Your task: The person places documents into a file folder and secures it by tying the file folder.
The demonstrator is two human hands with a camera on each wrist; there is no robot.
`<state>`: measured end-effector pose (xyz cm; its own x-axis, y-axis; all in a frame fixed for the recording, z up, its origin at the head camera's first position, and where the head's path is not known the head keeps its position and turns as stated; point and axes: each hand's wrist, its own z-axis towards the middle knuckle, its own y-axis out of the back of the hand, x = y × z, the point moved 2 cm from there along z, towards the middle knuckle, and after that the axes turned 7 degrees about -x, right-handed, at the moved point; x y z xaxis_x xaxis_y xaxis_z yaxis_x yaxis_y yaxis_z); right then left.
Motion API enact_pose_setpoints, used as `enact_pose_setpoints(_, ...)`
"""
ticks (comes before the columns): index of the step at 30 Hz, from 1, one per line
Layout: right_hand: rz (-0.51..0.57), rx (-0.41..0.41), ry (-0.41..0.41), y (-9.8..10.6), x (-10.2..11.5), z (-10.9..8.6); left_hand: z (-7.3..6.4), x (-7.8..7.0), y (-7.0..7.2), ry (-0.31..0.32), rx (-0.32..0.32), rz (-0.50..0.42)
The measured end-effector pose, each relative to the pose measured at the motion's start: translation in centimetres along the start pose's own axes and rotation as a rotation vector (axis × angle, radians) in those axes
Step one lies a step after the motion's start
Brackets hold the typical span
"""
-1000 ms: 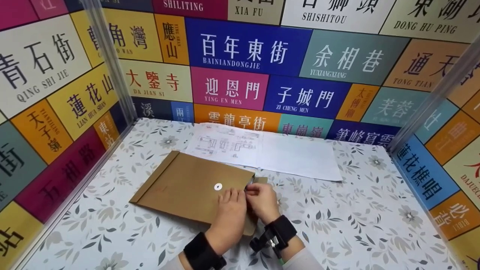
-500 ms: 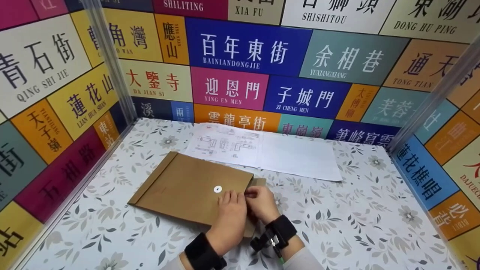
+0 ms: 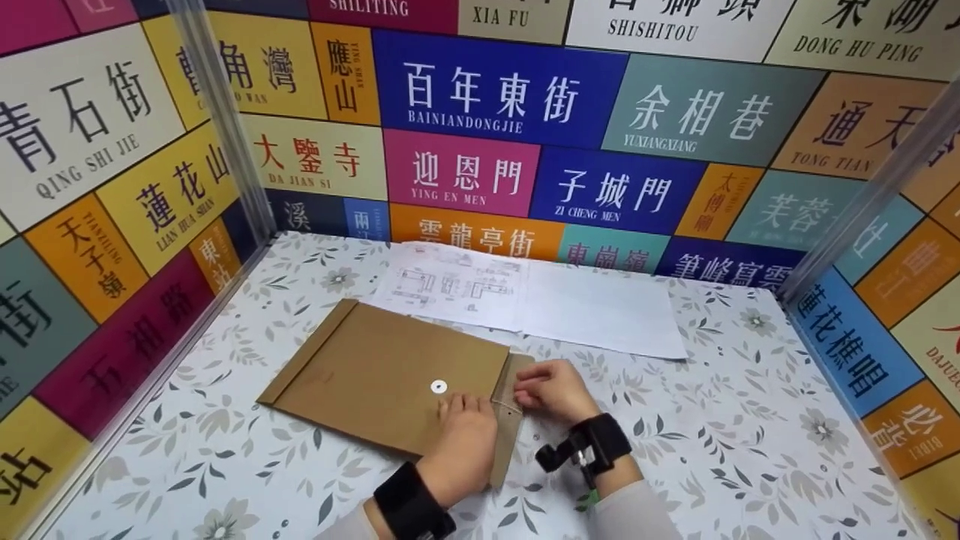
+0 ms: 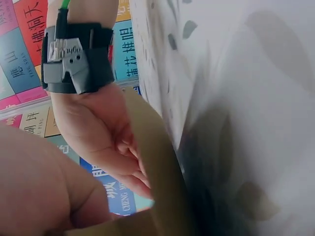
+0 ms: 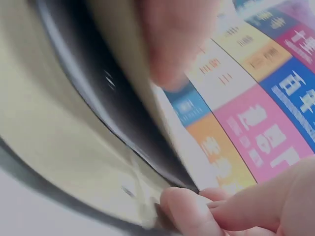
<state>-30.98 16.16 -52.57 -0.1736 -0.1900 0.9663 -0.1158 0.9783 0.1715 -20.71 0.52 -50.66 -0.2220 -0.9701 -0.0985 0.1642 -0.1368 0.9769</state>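
A brown kraft paper envelope [image 3: 397, 360] with a white button [image 3: 439, 386] lies askew on the table. My left hand [image 3: 466, 442] rests on its upper face near the open end, fingers mostly extended; its thumb is hidden in the head view. At the flap [image 3: 510, 442], my right hand [image 3: 555, 390] has its fingers curled at the edge. In the right wrist view, the right thumb and fingers [image 5: 192, 211] pinch the flap's rim beside a thin pale string [image 5: 138, 182]. Inside the mouth a dark glossy thing [image 5: 108, 88] shows; its kind is unclear.
Behind the envelope lies an unfolded paper sheet [image 3: 600, 315], its left half printed with line drawings. A floral cloth [image 3: 720, 435] covers the table. Walls of coloured sign panels [image 3: 502, 86] enclose the back and both sides.
My right hand has moved a little to the right, away from the envelope's mouth, baring the flap and string. My left hand stays on the envelope. The head view has shifted slightly.
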Motion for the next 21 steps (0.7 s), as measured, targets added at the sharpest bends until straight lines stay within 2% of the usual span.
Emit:
enact_pose_setpoints(4, 0.034, -0.013, -0.030, 3.2, -0.2, 0.9, 0.1, 0.0, -0.6, -0.013, -0.034, -0.051)
enact_pose_setpoints(7, 0.057, -0.044, -0.055, 6.1, -0.2, 1.2, 0.2, 0.0, -0.6, -0.047, -0.021, -0.108)
enact_pose_setpoints(11, 0.098, -0.139, -0.095, 10.6, -0.2, 1.1, 1.0, -0.1, 0.0, -0.087, -0.053, -0.144)
enact_pose_setpoints(15, 0.156, -0.276, -0.118, 14.6, -0.3, 0.5, 2.7, -0.5, 1.1, -0.108, -0.109, -0.139)
enact_pose_setpoints(18, 0.189, -0.429, -0.103, 16.8, -0.8, 0.5, 4.7, -1.1, 1.6, -0.086, -0.101, -0.144)
enact_pose_setpoints(21, 0.202, -0.600, -0.105, 18.4, -1.8, 0.6, 7.1, -2.0, 1.7, -0.040, -0.060, -0.146)
